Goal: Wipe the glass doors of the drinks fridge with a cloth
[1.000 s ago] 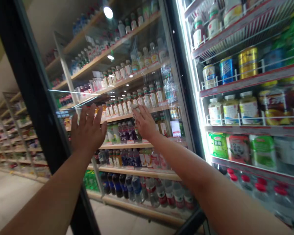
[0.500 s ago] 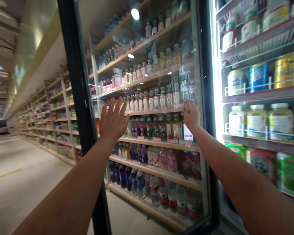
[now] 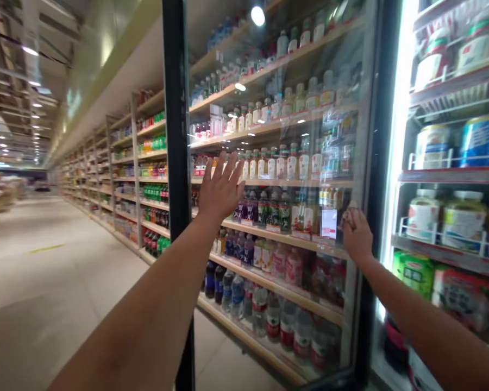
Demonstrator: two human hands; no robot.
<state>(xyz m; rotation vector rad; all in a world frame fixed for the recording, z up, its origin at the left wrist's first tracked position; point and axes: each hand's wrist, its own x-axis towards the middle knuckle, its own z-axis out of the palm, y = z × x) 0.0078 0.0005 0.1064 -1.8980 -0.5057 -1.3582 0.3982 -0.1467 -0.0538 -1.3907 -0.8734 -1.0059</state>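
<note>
An open glass fridge door (image 3: 293, 76) with a black frame (image 3: 175, 108) stands in front of me. My left hand (image 3: 221, 187) lies flat against the glass, fingers spread, holding nothing. My right hand (image 3: 357, 236) is lower down at the right side of the pane, close to the hinge-side frame. Its fingers are closed on a small whitish cloth (image 3: 348, 215) pressed to the glass. Bottles on store shelves (image 3: 269, 176) show through the glass.
The lit fridge interior (image 3: 452, 176) at the right holds cans (image 3: 481, 138), jars (image 3: 456, 220) and green packs (image 3: 415, 271) on wire shelves. A long aisle floor (image 3: 44, 271) runs off to the left beside stocked shelving (image 3: 118, 179).
My right hand has slid right and down across the glass with the cloth. My left hand has stayed spread on the pane. My view has turned left, towards the aisle.
</note>
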